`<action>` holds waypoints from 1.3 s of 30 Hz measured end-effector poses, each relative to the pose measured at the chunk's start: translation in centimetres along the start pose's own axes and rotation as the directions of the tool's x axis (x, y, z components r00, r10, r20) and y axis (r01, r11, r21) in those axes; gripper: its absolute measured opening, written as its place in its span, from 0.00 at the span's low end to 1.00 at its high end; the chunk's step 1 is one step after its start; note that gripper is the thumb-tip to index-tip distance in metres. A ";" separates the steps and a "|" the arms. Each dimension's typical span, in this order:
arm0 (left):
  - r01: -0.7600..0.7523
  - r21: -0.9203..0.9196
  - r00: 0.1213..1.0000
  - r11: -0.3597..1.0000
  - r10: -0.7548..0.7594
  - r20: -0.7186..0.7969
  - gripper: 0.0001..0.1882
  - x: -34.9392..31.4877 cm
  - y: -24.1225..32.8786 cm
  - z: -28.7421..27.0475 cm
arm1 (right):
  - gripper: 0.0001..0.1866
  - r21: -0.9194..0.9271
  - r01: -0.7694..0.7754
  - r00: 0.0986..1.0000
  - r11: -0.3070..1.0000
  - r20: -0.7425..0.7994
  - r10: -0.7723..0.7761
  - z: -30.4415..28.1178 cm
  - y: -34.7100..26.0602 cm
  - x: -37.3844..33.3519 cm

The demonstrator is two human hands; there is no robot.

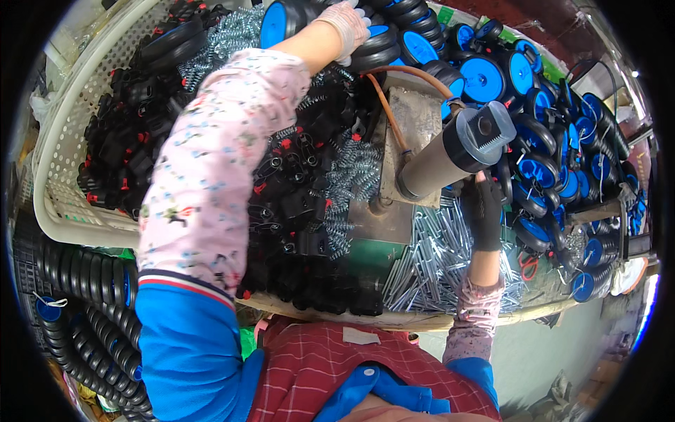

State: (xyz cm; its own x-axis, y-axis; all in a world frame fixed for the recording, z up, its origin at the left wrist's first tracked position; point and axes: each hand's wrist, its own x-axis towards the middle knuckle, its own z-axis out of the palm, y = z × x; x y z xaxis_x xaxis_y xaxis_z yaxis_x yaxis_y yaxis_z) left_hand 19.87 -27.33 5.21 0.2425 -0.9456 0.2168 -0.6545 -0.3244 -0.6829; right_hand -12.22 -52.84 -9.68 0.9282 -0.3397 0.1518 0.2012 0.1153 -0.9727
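Note:
My left hand [343,29], in a thin whitish glove, reaches to the far edge of the pile. Its fingers curl over a black wheel [375,50] with a blue hub. Close to the press cylinder [439,163], a grey tube with a clear and black head, is my right hand [484,214] in a black glove. One bare fingertip shows under the cylinder's head. The fingers look bent together, and what they hold, if anything, is hidden. Loose metal pins [436,257] lie below and beside this hand.
A white perforated basket [60,200] at left holds black plastic housings [126,151] with red bits. Coil springs [355,169] lie in the middle. Blue-hubbed wheels [484,79] crowd the right side. An orange hose [387,105] runs to the press. Red-handled scissors [529,267] lie near the front edge.

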 end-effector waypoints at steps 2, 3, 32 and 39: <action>-0.077 0.107 0.997 0.991 0.075 0.022 0.11 -1.5 0.0 -0.9 | 0.23 0.015 -0.121 0.989 0.993 -0.089 0.122 -0.5 -0.1 -1.4; -0.013 0.159 0.989 0.987 0.036 -0.146 0.08 -2.8 0.4 -1.8 | 0.23 0.000 -0.135 0.989 0.991 -0.068 0.135 -0.7 -0.2 -1.9; -0.008 -0.555 0.348 -0.832 -0.523 0.778 0.29 -22.4 27.6 -15.7 | 0.15 -0.985 0.168 0.974 -0.045 0.159 0.164 1.5 6.2 -1.4; -0.044 -0.276 0.649 -0.960 -0.238 0.722 0.27 -20.7 29.3 -14.1 | 0.11 -0.832 0.165 0.986 0.530 0.158 -0.058 3.4 2.0 -6.8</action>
State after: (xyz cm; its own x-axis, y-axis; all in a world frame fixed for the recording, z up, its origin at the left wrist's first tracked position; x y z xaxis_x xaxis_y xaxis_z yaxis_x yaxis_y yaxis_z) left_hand -14.40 -17.62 -9.40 0.8306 -0.5195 -0.2007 0.4197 0.3470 0.8387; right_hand -17.06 -47.12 -12.10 0.9529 -0.1936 0.2337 -0.0005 -0.7710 -0.6368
